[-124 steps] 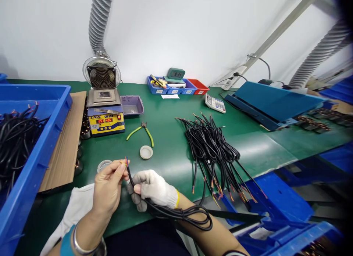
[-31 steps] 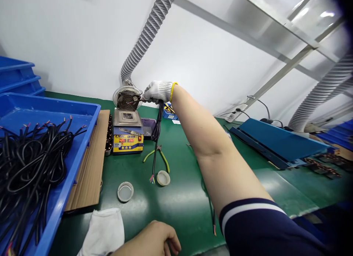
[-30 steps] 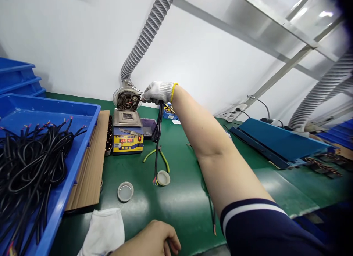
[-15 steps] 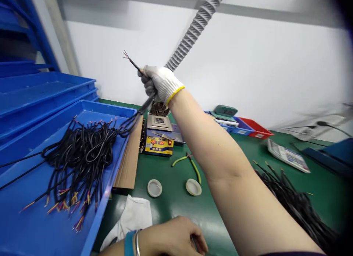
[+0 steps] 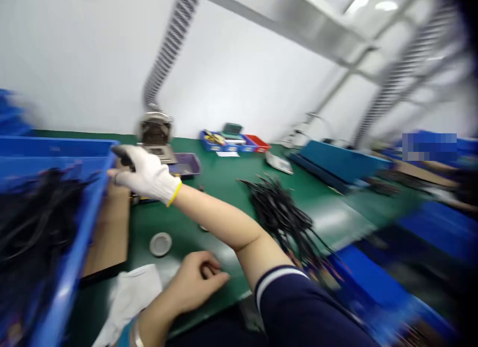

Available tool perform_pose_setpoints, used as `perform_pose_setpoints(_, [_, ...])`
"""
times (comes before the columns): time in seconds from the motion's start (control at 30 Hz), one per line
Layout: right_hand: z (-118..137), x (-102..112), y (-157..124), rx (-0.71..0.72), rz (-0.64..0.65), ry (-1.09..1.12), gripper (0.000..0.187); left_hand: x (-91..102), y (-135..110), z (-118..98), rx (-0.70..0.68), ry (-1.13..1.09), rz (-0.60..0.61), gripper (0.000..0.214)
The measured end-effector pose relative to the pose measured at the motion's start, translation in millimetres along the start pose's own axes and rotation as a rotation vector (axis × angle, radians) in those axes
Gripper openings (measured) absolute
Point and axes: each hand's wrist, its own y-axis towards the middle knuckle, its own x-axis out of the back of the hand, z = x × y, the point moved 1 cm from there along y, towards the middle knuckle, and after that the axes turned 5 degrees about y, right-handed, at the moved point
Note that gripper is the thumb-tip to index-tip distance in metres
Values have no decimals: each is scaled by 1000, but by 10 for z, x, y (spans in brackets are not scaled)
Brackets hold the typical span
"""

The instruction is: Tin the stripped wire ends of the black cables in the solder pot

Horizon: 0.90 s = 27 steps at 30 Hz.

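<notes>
My right hand (image 5: 144, 173), in a white knitted glove with grey fingertips, reaches across to the rim of the blue bin (image 5: 80, 227). Its thumb and forefinger are apart, and no cable shows between them. A blurred heap of black cables (image 5: 41, 212) lies inside that bin. My left hand (image 5: 196, 280) is bare and hovers above the front of the green table, loosely curled with a gap between thumb and fingers; I see nothing in it. Beside its wrist lies an empty white glove (image 5: 136, 287).
A cardboard strip (image 5: 108, 222) runs along the bin, with a small round dish (image 5: 160, 244) nearby. Behind stand a soldering fume device (image 5: 155, 133) and a purple tray (image 5: 186, 164). Black cables (image 5: 280, 207) spread over the table's right; a person's arm (image 5: 440, 167) shows further right.
My right hand has let go of the black cable it held up and come down beside the bin. The view has swung right. My left hand stays low, loosely curled.
</notes>
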Motion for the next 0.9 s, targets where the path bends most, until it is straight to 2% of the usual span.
perform_pose_setpoints(0.1, [-453,551,-914,-96,-136,-248,57,-32,37,35,-47,-9,-27,30])
perform_pose_setpoints(0.17, [-778,953,-1492,-305,-271,-483,56,-45,62,88,-48,-24,1,33])
perform_pose_setpoints(0.23, [-1086,1345,-1971,-566,-348,-738,52,-58,67,135,-31,-35,16,35])
perform_pose_setpoints(0.3, [-1361,1673,-2303,-893,-356,-921,53,-64,58,158,-12,-42,-23,37])
perform_pose_setpoints(0.33, [-1480,1797,-2413,-1023,-320,-940,50,-65,53,158,-3,-43,-41,38])
perform_pose_setpoints(0.4, [-1657,1965,-2546,-1161,-257,-912,40,-60,50,144,10,-38,-75,39])
perform_pose_setpoints(0.47, [-1741,2056,-2607,-1171,-231,-856,32,-51,56,123,15,-34,-103,39])
perform_pose_setpoints(0.57, [-1657,2113,-2655,-1125,-285,-811,36,-36,79,100,9,-52,-168,39])
perform_pose_setpoints(0.67, [-1324,2049,-2672,-997,-325,-710,43,-23,106,84,31,-103,-209,41])
perform_pose_setpoints(0.73, [-1015,1915,-2668,-859,-311,-509,41,-13,115,62,65,-188,-247,47])
perform_pose_setpoints(0.8, [-718,1734,-2670,-816,-229,-270,36,-2,114,31,61,-334,-330,52])
perform_pose_setpoints(0.9, [-438,1465,-2697,-796,29,-86,21,41,107,-12,-69,-586,-556,44])
